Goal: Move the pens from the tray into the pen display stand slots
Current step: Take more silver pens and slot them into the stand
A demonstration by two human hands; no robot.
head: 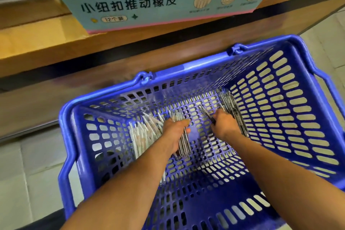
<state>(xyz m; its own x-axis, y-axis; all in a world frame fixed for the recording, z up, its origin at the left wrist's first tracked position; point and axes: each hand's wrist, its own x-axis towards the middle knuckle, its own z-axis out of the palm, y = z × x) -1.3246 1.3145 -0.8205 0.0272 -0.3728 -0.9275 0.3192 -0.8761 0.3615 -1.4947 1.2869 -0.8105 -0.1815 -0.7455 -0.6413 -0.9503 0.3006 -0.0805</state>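
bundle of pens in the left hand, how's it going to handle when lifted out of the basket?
Probably stiff and light: the pens are thin, straight sticks that the left hand wraps in one grip. Their glossy barrels look slippery, so one could slide out endwise if the bundle tips. Any dropped into the basket would likely roll, or catch a tip in the floor slots.

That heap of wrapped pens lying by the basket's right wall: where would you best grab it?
Probably round the middle of the heap of wrapped pens, coming from above: they lie flat and roughly parallel on the blue basket floor, tight against its right wall, with the right hand already beside them.
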